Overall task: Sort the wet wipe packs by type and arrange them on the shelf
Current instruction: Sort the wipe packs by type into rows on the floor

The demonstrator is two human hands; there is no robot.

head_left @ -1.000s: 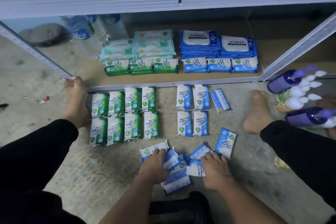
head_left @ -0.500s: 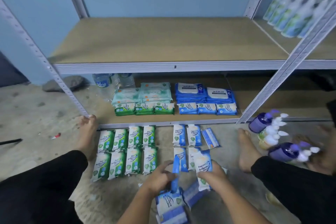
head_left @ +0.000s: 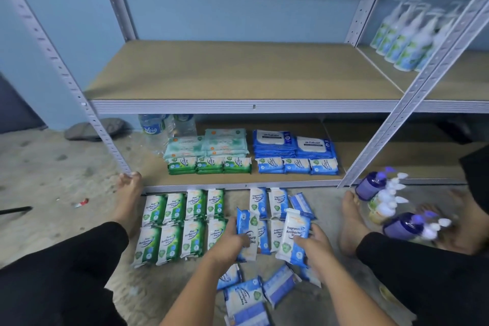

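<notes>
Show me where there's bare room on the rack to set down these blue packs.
The middle shelf is bare across its whole width. On the bottom shelf there is room left of the green packs, in front of the water bottles, and a narrow gap right of the blue packs. The floor rows are crowded.
</notes>
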